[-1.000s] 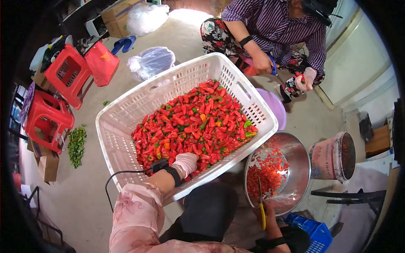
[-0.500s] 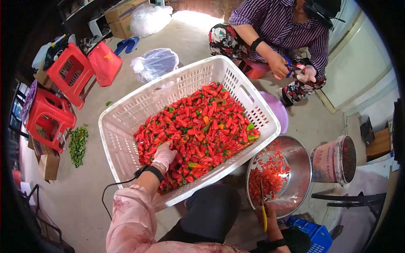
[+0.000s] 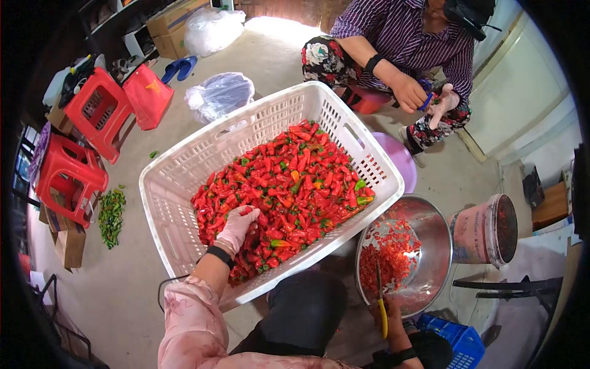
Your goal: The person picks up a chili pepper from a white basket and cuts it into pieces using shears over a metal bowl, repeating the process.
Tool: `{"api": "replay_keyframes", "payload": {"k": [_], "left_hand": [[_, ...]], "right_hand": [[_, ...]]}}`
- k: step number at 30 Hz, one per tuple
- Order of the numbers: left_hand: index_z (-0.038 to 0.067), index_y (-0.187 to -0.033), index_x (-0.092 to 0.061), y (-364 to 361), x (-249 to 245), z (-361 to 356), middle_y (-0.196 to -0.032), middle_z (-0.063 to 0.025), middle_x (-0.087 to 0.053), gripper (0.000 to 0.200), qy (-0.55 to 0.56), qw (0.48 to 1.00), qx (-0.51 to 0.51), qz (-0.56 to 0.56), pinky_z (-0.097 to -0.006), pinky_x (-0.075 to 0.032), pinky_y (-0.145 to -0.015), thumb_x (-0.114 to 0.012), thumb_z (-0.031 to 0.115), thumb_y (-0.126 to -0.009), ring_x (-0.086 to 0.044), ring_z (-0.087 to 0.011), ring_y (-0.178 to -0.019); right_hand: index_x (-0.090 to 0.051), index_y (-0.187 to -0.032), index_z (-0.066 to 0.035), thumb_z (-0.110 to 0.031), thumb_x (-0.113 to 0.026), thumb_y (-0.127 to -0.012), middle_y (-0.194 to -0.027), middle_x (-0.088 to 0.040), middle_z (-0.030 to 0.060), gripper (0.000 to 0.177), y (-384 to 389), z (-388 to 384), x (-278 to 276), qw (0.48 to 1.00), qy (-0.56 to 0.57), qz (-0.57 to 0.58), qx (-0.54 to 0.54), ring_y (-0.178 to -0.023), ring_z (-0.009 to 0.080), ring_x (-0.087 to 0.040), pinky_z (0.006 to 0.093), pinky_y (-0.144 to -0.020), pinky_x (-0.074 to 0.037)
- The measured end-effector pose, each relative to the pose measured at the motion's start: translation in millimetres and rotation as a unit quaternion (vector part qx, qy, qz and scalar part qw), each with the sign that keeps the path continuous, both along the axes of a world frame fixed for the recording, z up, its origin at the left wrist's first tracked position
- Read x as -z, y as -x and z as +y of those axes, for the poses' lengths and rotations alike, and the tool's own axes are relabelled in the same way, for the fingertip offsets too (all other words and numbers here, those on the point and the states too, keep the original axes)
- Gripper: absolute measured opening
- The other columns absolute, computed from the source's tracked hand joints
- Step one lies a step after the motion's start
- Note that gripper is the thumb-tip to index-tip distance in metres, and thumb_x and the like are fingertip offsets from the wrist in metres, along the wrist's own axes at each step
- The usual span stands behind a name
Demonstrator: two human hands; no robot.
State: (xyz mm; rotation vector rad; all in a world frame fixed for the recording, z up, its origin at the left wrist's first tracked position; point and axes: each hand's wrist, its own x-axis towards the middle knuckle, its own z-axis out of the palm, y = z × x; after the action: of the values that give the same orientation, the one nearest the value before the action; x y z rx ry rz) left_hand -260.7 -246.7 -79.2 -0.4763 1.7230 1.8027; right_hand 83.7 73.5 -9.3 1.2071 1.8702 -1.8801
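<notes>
A white plastic basket (image 3: 169, 224) full of small red chili peppers (image 3: 307, 178), a few green or orange, stands in front of me. My left hand (image 3: 235, 227), in a thin pale glove, is inside it near the front left, fingers curled among the peppers; a red pepper shows at the fingertips. At the lower right, my right hand (image 3: 391, 313) is wrapped round yellow-handled scissors (image 3: 383, 307). Their blades point into a metal bowl (image 3: 433, 280) holding chopped red pepper (image 3: 387, 258). The scissors' grip is partly hidden.
Across the basket, a seated person (image 3: 405, 37) works with blue-handled scissors (image 3: 425, 101). A purple basin (image 3: 396, 161), a pink bucket (image 3: 479, 230) and a blue crate (image 3: 458, 341) line the right. Red stools (image 3: 101, 111) and green peppers (image 3: 111, 215) are at left.
My left hand has curled its fingers and lifted slightly among the peppers. My right hand and scissors stay almost still. The other person's hands have shifted a little.
</notes>
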Motion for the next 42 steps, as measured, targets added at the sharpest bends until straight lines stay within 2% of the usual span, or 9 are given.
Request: {"api": "replay_keyframes", "payload": {"k": [9, 16, 20, 22, 24, 27, 32, 38, 42], "left_hand": [[0.004, -0.095, -0.054, -7, -30, 1, -0.094, -0.0122, -0.062, 0.016, -0.206, 0.976, -0.003, -0.075, -0.0373, -0.055, -0.063, -0.051, 0.016, -0.086, -0.062, -0.0298, -0.085], [0.012, -0.092, -0.05, 10, -38, 7, -0.074, -0.0067, -0.058, 0.015, -0.215, 0.972, -0.09, -0.024, -0.0395, -0.054, -0.059, -0.056, 0.004, -0.08, -0.063, -0.0263, -0.073], [0.011, -0.071, -0.057, 32, -32, 28, -0.072, -0.0039, -0.06, 0.011, 0.044, 0.998, 0.003, 0.045, -0.0369, -0.048, -0.056, -0.067, 0.015, -0.073, -0.062, -0.0242, -0.074], [0.008, -0.077, -0.06, 46, -12, 42, -0.079, -0.0102, -0.062, 0.018, 0.381, 0.86, 0.173, 0.294, -0.0392, -0.048, -0.065, -0.068, 0.024, -0.072, -0.061, -0.0297, -0.076], [0.01, -0.091, -0.062, 50, -3, 60, -0.088, -0.0153, -0.061, 0.026, 0.434, 0.796, 0.197, 0.374, -0.0416, -0.048, -0.073, -0.065, 0.028, -0.072, -0.059, -0.0336, -0.083], [0.013, -0.097, -0.063, 53, -8, 79, -0.093, -0.0133, -0.062, 0.022, 0.507, 0.705, 0.328, 0.372, -0.0406, -0.049, -0.072, -0.058, 0.023, -0.078, -0.061, -0.0307, -0.086], [0.014, -0.098, -0.063, 51, 10, 89, -0.097, -0.0131, -0.061, 0.022, 0.575, 0.657, 0.402, 0.274, -0.0405, -0.049, -0.072, -0.048, 0.018, -0.083, -0.059, -0.0307, -0.092], [0.01, -0.101, -0.06, 21, -15, 55, -0.09, -0.0152, -0.06, 0.031, 0.472, 0.76, 0.299, 0.333, -0.0389, -0.047, -0.076, -0.066, 0.021, -0.073, -0.058, -0.03, -0.092], [0.007, -0.107, -0.057, 18, -24, 25, -0.087, -0.0129, -0.061, 0.038, 0.289, 0.918, 0.196, 0.187, -0.0341, -0.046, -0.068, -0.066, 0.025, -0.074, -0.059, -0.0238, -0.082]], "right_hand": [[-0.046, -0.119, -0.002, 0.003, -0.067, -0.072, -0.108, -0.054, 0.0076, 0.052, 1, 0, 0, 0.999, -0.032, -0.011, -0.015, -0.098, 0.0147, -0.052, 0.0268, -0.08, -0.044], [-0.048, -0.117, -0.001, 0.0, -0.069, -0.072, -0.103, -0.056, 0.0066, 0.05, 8, -2, -12, 0.99, -0.103, -0.007, -0.092, -0.094, 0.0143, -0.053, 0.0278, -0.08, -0.044], [-0.048, -0.116, 0.0, -0.006, -0.069, -0.073, -0.097, -0.057, 0.0055, 0.049, -7, 4, 12, 0.987, -0.121, 0.047, -0.099, -0.087, 0.0136, -0.054, 0.0272, -0.077, -0.044], [-0.048, -0.116, 0.0, -0.008, -0.069, -0.073, -0.096, -0.058, 0.0055, 0.048, -10, 6, 19, 0.986, -0.127, 0.046, -0.099, -0.085, 0.0133, -0.054, 0.0266, -0.077, -0.044], [-0.052, -0.111, -0.003, 0.001, -0.062, -0.073, -0.074, -0.051, -0.0033, 0.04, -6, 2, 11, 0.99, -0.104, 0.053, -0.084, -0.062, 0.0071, -0.047, 0.0222, -0.054, -0.038], [-0.052, -0.112, -0.003, -0.001, -0.064, -0.074, -0.073, -0.05, -0.0029, 0.04, 2, -1, -5, 0.986, -0.125, 0.036, -0.102, -0.061, 0.0064, -0.046, 0.0212, -0.053, -0.037], [-0.05, -0.115, 0.0, -0.005, -0.069, -0.071, -0.091, -0.057, 0.0052, 0.049, -5, 2, 5, 0.99, -0.111, -0.011, -0.082, -0.083, 0.0127, -0.052, 0.0272, -0.075, -0.043], [-0.046, -0.118, 0.0, -0.003, -0.07, -0.071, -0.093, -0.056, 0.0049, 0.053, 5, -8, -14, 0.995, -0.075, -0.011, -0.064, -0.084, 0.0119, -0.051, 0.0259, -0.075, -0.043], [-0.045, -0.119, -0.001, -0.001, -0.069, -0.071, -0.095, -0.055, 0.0037, 0.054, -4, -5, 1, 0.998, -0.054, 0.001, -0.045, -0.086, 0.0111, -0.051, 0.0253, -0.075, -0.043]]}}
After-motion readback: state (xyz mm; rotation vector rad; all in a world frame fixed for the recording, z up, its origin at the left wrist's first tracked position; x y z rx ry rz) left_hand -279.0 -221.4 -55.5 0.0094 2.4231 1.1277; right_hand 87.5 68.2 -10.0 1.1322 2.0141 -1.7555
